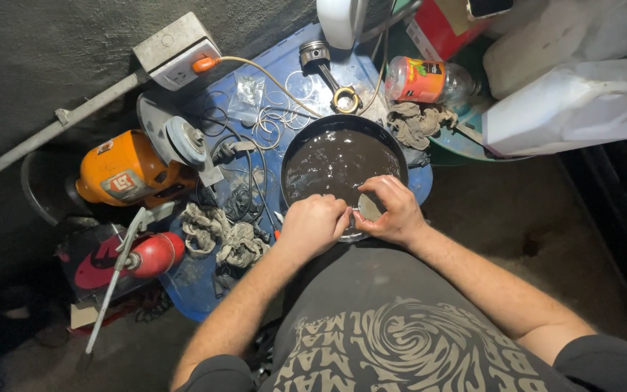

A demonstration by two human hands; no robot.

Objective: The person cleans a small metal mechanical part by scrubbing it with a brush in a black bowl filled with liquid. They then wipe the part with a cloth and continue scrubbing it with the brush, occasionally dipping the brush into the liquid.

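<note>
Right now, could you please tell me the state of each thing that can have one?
Pan: holds dark liquid.
Grey part: held over the pan's near rim by both hands.
Left hand: closed on the part.
Right hand: gripping the part.
Orange plug: in the socket.
Bottle: lying down.

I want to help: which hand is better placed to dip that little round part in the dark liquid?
Probably the right hand: its fingers already grip the small round part over the pan rim. The left hand only steadies it.
</note>
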